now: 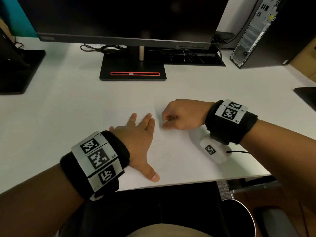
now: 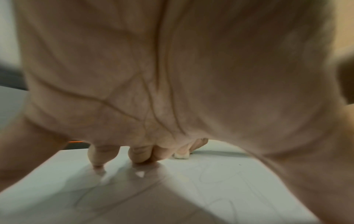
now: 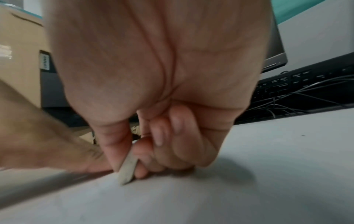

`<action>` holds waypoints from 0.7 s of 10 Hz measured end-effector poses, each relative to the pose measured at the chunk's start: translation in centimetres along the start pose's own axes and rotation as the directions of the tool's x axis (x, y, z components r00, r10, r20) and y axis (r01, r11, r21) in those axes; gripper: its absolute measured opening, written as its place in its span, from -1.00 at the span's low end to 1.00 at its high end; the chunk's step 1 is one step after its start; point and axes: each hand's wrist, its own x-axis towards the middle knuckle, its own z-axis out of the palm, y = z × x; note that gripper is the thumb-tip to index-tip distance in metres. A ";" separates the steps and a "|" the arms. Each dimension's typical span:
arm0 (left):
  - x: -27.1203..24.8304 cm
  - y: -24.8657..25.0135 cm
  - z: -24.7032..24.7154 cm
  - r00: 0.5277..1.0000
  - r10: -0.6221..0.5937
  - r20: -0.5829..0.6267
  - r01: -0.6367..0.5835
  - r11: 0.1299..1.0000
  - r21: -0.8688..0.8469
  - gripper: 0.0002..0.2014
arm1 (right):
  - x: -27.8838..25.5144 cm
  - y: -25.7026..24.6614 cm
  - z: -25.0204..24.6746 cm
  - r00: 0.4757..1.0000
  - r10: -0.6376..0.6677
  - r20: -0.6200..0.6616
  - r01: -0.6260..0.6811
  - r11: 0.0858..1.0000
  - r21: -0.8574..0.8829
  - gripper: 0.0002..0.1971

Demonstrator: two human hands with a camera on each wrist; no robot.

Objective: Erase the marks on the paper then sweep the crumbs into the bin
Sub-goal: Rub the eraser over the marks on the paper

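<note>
A white sheet of paper [image 1: 179, 151] lies on the white desk [image 1: 68, 108], with faint pencil marks [image 1: 162, 158] near its front. My left hand [image 1: 138, 134] lies flat on the paper's left part, fingers spread and thumb out toward the desk edge. Just right of those fingers, my right hand [image 1: 177, 117] pinches a small white eraser [image 3: 128, 171] between thumb and fingers, its lower end touching the paper. The eraser [image 2: 181, 156] shows beyond the left fingers [image 2: 141, 156] in the left wrist view. A few dark crumbs [image 2: 239, 164] dot the sheet.
A monitor [image 1: 130, 19] on a black stand [image 1: 133, 71] sits at the back, cables beside it. A computer tower [image 1: 256, 31] stands at the back right. A round bin [image 1: 239, 218] sits on the floor under the desk's front right edge.
</note>
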 end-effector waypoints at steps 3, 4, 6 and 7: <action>0.0 0.0 0.0 1.000 0.000 0.006 0.000 1.000 -0.008 0.58 | -0.7 -0.1 0.4 1.000 -0.019 -0.016 0.019 1.000 0.009 -0.62; 0.0 0.0 0.1 1.000 0.002 0.008 -0.002 1.000 -0.013 0.58 | -0.5 0.4 -0.2 0.997 0.017 -0.082 -0.017 1.000 0.003 -0.62; 0.0 0.1 0.0 1.000 -0.007 0.014 0.007 1.000 -0.009 0.58 | -1.5 0.1 0.5 1.000 -0.027 -0.005 0.027 1.000 0.000 -0.62; -0.1 0.2 -0.1 1.000 -0.009 0.009 0.009 1.000 -0.003 0.57 | -1.4 0.5 0.2 0.997 0.001 -0.074 -0.001 1.000 -0.011 -0.61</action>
